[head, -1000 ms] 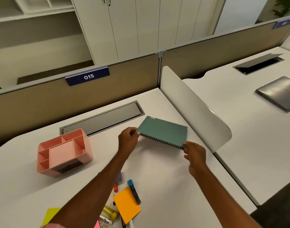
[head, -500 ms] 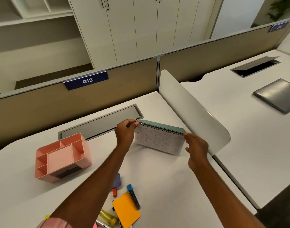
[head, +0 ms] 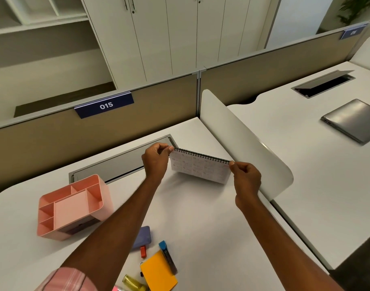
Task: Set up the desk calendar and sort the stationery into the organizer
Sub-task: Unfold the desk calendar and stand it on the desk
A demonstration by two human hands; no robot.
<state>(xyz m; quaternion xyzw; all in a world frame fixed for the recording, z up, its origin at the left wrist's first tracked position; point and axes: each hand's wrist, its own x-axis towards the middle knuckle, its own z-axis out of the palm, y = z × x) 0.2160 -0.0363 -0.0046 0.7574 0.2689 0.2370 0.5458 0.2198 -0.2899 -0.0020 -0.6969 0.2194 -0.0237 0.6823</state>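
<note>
**Calendar held at both spiral corners, stationery unsorted**

White worktop [head: 200,217] carries everything; beige partition [head: 43,148] runs along its far edge with a blue plate marked 015 [head: 105,106]; white curved divider [head: 249,148] closes off the right side; closed grey laptop [head: 354,120] lies on the neighbouring desk beyond it; grey cable hatch [head: 116,164] is set into the worktop near the partition, lid shut.

Pink organizer [head: 74,204] stands at the left of the worktop, just in front of the hatch; several compartments visible, nothing in them.

Desk calendar [head: 198,168] is at centre, between hatch and divider; black spiral binding uppermost, printed white page facing the camera; lower edge at or just above the worktop, contact cannot be told.

Left hand [head: 155,161] pinches the left end of the binding, fingers [head: 167,149] curled close round the corner; right hand [head: 246,178] pinches the right end likewise, thumb and fingers [head: 234,164] closed on the corner; both forearms extended, a pink checked sleeve at the left elbow.

Loose stationery lies near the front edge, well apart from the organizer: orange sticky pad [head: 158,271]; blue-capped marker [head: 168,257] along its right side; purple item [head: 142,237], partly hidden by the left forearm; yellow highlighter [head: 133,282] at the frame edge; small red item [head: 143,251] just beside the purple one.
</note>
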